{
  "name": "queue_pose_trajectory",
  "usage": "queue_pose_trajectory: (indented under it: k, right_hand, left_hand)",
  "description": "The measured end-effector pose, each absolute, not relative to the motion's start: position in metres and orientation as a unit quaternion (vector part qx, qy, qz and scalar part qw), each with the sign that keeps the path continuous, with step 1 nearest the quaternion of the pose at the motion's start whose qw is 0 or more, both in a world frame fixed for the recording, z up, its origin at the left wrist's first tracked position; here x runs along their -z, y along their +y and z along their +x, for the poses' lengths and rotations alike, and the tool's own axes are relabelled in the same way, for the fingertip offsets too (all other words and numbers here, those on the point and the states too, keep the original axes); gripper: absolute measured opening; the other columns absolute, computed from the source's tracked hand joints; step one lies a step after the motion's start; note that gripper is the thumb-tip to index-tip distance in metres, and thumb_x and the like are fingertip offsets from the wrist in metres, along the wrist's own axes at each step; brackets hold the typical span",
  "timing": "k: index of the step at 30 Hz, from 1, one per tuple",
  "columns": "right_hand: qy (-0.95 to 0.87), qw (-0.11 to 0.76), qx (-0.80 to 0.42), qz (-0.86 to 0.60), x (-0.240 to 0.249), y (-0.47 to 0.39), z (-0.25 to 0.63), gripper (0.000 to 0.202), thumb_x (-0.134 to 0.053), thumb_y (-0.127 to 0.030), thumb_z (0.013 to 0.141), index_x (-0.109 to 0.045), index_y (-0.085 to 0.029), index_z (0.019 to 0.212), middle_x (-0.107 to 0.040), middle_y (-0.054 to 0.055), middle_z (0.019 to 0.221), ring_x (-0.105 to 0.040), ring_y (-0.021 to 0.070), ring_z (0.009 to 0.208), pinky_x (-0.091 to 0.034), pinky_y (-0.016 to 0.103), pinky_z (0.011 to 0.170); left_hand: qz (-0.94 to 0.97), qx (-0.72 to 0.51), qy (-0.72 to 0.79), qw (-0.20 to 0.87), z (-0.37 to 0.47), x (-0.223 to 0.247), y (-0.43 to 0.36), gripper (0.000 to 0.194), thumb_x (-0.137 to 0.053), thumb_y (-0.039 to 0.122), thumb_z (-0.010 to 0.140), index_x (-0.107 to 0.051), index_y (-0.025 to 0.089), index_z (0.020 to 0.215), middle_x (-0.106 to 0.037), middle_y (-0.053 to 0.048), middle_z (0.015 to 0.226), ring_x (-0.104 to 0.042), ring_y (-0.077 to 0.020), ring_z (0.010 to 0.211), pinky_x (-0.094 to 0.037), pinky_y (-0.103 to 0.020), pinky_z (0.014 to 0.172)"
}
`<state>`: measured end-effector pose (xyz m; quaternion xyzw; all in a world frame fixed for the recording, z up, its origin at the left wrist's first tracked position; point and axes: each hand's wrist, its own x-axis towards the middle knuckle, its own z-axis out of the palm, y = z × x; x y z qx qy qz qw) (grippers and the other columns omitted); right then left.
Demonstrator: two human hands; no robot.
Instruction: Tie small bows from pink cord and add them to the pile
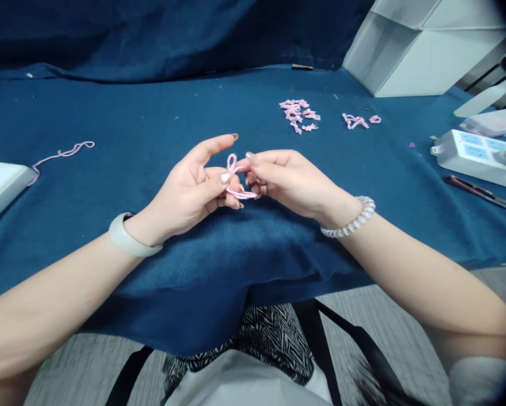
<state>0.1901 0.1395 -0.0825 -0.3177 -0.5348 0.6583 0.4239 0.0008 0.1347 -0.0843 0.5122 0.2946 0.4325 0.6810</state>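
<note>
- Centrally, the pink cord (231, 169) sits between the two hands, above the near part of the blue-covered table (172, 113).
- Neither hand is nearer, as both touch it: the left hand (194, 189) pinches the crossing between thumb and fingers, index finger raised clear; the right hand (287, 175), thumb and forefinger drawn together, grips a strand just right of that crossing.
- One small loop points away from the person, roughly along the cord's long axis; a lower loop bends rightward, reaching the right hand's curled fingers.
- Knotted pink pieces (293, 110) lie beyond the right hand, well apart from it.
- Blue panels mark the white case (485, 155) at right, and faint marks show on the white box (3, 189) at left; no brand or writing is legible.
</note>
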Motion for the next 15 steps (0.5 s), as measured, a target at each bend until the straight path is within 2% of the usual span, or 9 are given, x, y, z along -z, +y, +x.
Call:
queue_pose_trajectory:
  k: [3,6,10,15]
  right_hand:
    - [-0.580,0.405,-0.658,-0.258,0.0860,0.1363,0.1881,0.023,-0.072,-0.038,0.083,-0.074,-0.016,0.091,-0.069,0.002,0.081,-0.061,0.0096,0.069,-0.049,0.023,0.066]
    - [-0.590,0.405,-0.662,-0.224,0.0890,0.1346,0.1845,0.018,-0.071,-0.033,0.085,-0.074,-0.017,0.093,-0.070,0.001,0.079,-0.064,0.0107,0.073,-0.052,0.026,0.076]
    - [-0.581,0.404,-0.678,-0.197,0.0922,0.1348,0.1809,0.010,-0.070,-0.028,0.086,-0.074,-0.018,0.086,-0.070,-0.001,0.075,-0.064,0.0085,0.067,-0.053,0.023,0.072]
    - [-0.571,0.379,-0.707,-0.173,0.0910,0.1340,0.1805,0.017,-0.070,-0.027,0.086,-0.071,-0.015,0.075,-0.071,0.001,0.071,-0.067,0.0104,0.066,-0.054,0.024,0.068]
  left_hand:
    - [0.506,-0.428,0.290,0.690,0.0019,0.0830,0.1343,0.057,-0.085,0.025,0.069,-0.060,0.026,0.120,-0.065,0.003,0.065,-0.066,-0.0136,0.057,-0.059,-0.026,0.062]
    - [0.504,-0.416,0.290,0.699,0.0025,0.0821,0.1337,0.058,-0.085,0.025,0.069,-0.059,0.025,0.121,-0.065,0.003,0.066,-0.066,-0.0134,0.055,-0.058,-0.025,0.060]
    - [0.518,-0.385,0.279,0.711,0.0018,0.0831,0.1342,0.059,-0.085,0.027,0.070,-0.058,0.026,0.122,-0.065,0.003,0.064,-0.064,-0.0127,0.051,-0.055,-0.023,0.054]
    - [0.547,-0.350,0.248,0.719,0.0013,0.0837,0.1347,0.059,-0.082,0.029,0.075,-0.054,0.024,0.126,-0.067,0.001,0.063,-0.066,-0.0138,0.053,-0.053,-0.020,0.050]
